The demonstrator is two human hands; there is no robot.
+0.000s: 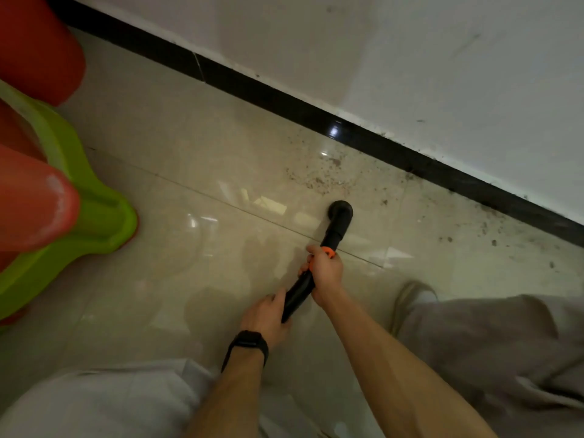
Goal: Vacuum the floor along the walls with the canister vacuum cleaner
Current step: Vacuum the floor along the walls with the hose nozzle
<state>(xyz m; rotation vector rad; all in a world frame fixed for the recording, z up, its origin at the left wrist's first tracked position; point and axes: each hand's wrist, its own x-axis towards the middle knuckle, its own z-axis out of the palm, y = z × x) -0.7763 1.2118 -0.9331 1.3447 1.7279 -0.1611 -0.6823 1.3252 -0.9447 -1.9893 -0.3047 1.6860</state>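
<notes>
The red and green plastic object [79, 197] was cut off by the left edge and blurred, so its kind could not be told. The right hand [327, 273] covered most of the orange collar [328, 252] on the vacuum tube [335, 232], whose rear end vanished under the left hand [264, 317]. A trouser leg [489, 343] hid most of the shoe [410, 295]. The dark specks [319, 178] by the baseboard [284, 99] were too small to identify.

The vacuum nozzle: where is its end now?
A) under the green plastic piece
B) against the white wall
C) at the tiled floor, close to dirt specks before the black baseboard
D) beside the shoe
C: the nozzle is down at the floor, dirt specks lying between it and the baseboard.
</notes>
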